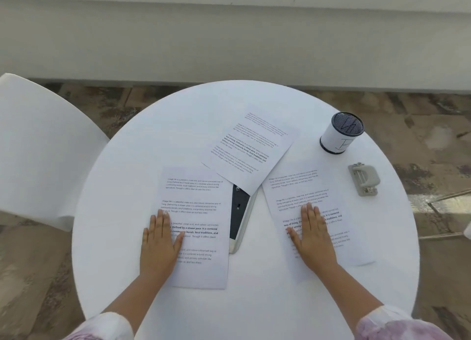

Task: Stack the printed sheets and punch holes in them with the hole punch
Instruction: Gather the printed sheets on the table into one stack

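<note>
At the near edge of the round white table (122,276), two bare forearms reach in from pale, pink-mottled sleeves (397,324). The left hand (159,242) lies flat, fingers together and thumb spread, pressing on the left printed sheet (201,268), a thin, smooth white page of black paragraphs lying near the table's middle. The right hand (314,237) is likewise flat and open on the right printed sheet (300,186), which is angled toward the right edge. Between the two sheets a flat, dark-faced device (239,212) with a pale rim shows, its far end tucked under a third printed sheet (252,148) that lies tilted toward the far edge. Near the right edge sits the grey hole punch (364,179), blocky with a rounded lever, untouched. Beyond it stands a cylindrical mesh pen holder (341,133) wrapped in white paper. A white chair (38,146) stands beside the left edge. The floor (420,125) is mottled brown; a pale wall (229,41) runs behind.
</note>
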